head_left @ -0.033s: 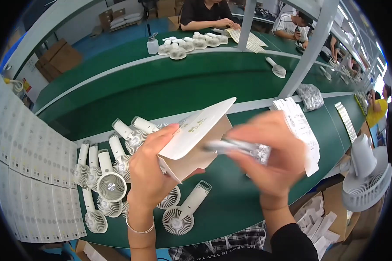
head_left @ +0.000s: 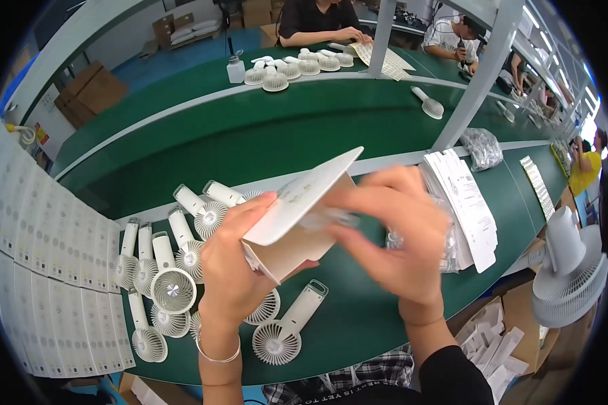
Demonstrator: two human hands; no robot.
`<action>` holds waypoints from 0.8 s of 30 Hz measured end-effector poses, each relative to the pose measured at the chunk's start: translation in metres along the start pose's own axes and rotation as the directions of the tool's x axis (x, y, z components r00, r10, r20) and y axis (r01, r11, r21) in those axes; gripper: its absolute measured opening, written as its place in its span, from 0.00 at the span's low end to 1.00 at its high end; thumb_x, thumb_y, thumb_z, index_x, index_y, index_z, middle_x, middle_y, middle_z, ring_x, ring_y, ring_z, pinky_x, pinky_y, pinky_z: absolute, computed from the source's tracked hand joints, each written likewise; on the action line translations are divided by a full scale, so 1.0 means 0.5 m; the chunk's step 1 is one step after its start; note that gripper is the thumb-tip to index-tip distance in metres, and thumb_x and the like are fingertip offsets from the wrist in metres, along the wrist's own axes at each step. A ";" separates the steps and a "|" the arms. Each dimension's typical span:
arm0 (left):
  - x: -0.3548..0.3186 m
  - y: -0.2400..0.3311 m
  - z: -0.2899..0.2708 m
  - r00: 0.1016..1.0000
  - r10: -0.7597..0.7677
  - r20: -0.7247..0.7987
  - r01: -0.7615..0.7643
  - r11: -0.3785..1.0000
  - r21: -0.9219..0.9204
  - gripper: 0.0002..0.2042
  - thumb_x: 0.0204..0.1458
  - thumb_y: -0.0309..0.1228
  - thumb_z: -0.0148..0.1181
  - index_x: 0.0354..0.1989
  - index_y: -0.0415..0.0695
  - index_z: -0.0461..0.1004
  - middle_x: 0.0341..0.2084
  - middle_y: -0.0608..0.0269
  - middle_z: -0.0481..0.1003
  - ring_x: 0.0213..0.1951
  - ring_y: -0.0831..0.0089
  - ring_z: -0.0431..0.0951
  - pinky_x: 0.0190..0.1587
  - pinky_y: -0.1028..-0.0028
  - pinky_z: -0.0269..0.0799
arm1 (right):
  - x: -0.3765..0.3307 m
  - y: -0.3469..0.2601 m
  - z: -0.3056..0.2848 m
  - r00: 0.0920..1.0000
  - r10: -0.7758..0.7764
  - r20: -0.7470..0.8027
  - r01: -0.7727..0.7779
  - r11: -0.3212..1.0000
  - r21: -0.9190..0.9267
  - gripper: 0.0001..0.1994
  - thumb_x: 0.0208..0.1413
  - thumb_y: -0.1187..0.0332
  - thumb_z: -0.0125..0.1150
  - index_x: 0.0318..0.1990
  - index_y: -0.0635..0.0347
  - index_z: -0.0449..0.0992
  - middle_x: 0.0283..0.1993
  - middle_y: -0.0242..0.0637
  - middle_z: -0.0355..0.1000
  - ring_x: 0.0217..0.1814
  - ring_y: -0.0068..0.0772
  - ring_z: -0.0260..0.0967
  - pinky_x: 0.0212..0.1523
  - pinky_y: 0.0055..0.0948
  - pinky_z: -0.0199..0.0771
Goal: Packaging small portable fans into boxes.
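Note:
My left hand (head_left: 231, 260) grips a white cardboard box (head_left: 289, 255), tilted with its opening toward the right and its printed flap (head_left: 311, 199) raised. At the opening, my right hand (head_left: 405, 236) pinches a small clear plastic packet (head_left: 334, 217), smeared by motion. The packet's front part is at or inside the opening, and its contents cannot be made out. White handheld fans lie left of and below the box, among them one with a wide open ring (head_left: 173, 290) and one lying near the table's front edge (head_left: 277, 342).
Flattened white boxes (head_left: 463, 202) and clear plastic bags lie at right, near a bubble-wrap bundle (head_left: 482, 148). White boxes (head_left: 54, 270) stand stacked at left. A large white fan (head_left: 566, 270) is at the right edge. A metal post (head_left: 483, 81) rises ahead; co-workers sit beyond.
My right hand has moved left toward the box, bringing the clear packet to its opening. The bags beside the flattened boxes now show. My left hand and the box stay nearly still.

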State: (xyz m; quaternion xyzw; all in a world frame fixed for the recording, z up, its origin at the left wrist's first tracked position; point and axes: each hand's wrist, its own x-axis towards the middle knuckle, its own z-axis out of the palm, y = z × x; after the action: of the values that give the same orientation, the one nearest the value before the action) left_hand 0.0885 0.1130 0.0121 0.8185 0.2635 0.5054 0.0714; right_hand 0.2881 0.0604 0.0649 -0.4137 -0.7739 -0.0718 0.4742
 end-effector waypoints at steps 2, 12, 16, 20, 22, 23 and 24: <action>-0.007 -0.001 -0.008 0.996 -0.087 0.010 0.087 0.995 0.053 0.40 0.27 0.36 0.80 0.49 0.38 0.61 0.43 0.48 0.75 0.41 0.56 0.80 0.40 0.68 0.78 | 0.014 0.030 0.033 0.997 -0.042 0.060 0.040 0.999 0.021 0.19 0.38 0.74 0.71 0.43 0.63 0.76 0.40 0.38 0.75 0.45 0.37 0.69 0.41 0.30 0.67; -0.061 -0.051 -0.023 0.888 -0.156 -0.433 0.237 0.961 0.139 0.47 0.27 0.36 0.81 0.56 0.36 0.56 0.44 0.57 0.71 0.42 0.70 0.72 0.46 0.73 0.70 | -0.097 0.202 0.176 0.562 0.214 0.799 -0.077 0.975 -0.208 0.42 0.35 0.69 0.73 0.63 0.49 0.60 0.62 0.43 0.61 0.66 0.49 0.56 0.69 0.56 0.44; -0.058 -0.061 -0.025 0.902 -0.117 -0.415 0.155 0.986 0.058 0.48 0.26 0.40 0.81 0.55 0.37 0.56 0.44 0.56 0.71 0.40 0.70 0.71 0.45 0.73 0.70 | -0.054 0.187 0.140 0.388 0.395 0.833 -0.234 0.916 -0.325 0.42 0.32 0.63 0.74 0.61 0.54 0.62 0.52 0.41 0.70 0.57 0.46 0.66 0.68 0.51 0.49; -0.020 -0.043 -0.034 0.987 -0.019 -0.160 0.042 0.989 0.141 0.42 0.25 0.36 0.81 0.52 0.39 0.62 0.45 0.44 0.74 0.45 0.54 0.78 0.46 0.64 0.76 | -0.019 0.159 -0.013 0.805 0.439 0.399 -0.539 0.821 0.185 0.40 0.34 0.54 0.73 0.54 0.66 0.62 0.48 0.43 0.69 0.50 0.37 0.70 0.50 0.34 0.70; -0.008 -0.058 0.003 0.984 0.057 -0.169 -0.027 0.984 0.177 0.38 0.23 0.46 0.80 0.44 0.36 0.73 0.41 0.55 0.77 0.41 0.63 0.77 0.45 0.69 0.73 | -0.039 0.159 -0.077 0.920 0.358 -0.161 -0.304 0.909 0.285 0.48 0.35 0.51 0.70 0.65 0.61 0.55 0.66 0.47 0.55 0.63 0.38 0.60 0.59 0.32 0.65; -0.003 -0.052 0.015 0.989 0.041 -0.140 -0.021 0.990 0.137 0.38 0.25 0.45 0.80 0.46 0.37 0.74 0.45 0.52 0.76 0.43 0.61 0.78 0.47 0.69 0.73 | -0.037 0.105 -0.106 0.801 0.525 -0.289 -0.249 0.730 0.637 0.49 0.40 0.42 0.63 0.66 0.61 0.52 0.66 0.53 0.54 0.62 0.48 0.61 0.55 0.40 0.71; -0.008 -0.047 0.015 0.989 0.041 -0.144 -0.019 0.988 0.152 0.38 0.25 0.45 0.80 0.46 0.37 0.74 0.45 0.52 0.76 0.43 0.61 0.78 0.47 0.69 0.73 | -0.044 0.074 -0.111 0.644 0.669 -0.372 -0.143 0.583 0.800 0.50 0.44 0.33 0.55 0.67 0.60 0.50 0.64 0.60 0.53 0.56 0.59 0.65 0.48 0.48 0.76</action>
State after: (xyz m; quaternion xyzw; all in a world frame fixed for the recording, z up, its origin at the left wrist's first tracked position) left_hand 0.0852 0.1322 -0.0036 0.7862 0.2929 0.5438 -0.0177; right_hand 0.3560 0.0439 0.0671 -0.3245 -0.3987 0.2138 0.8307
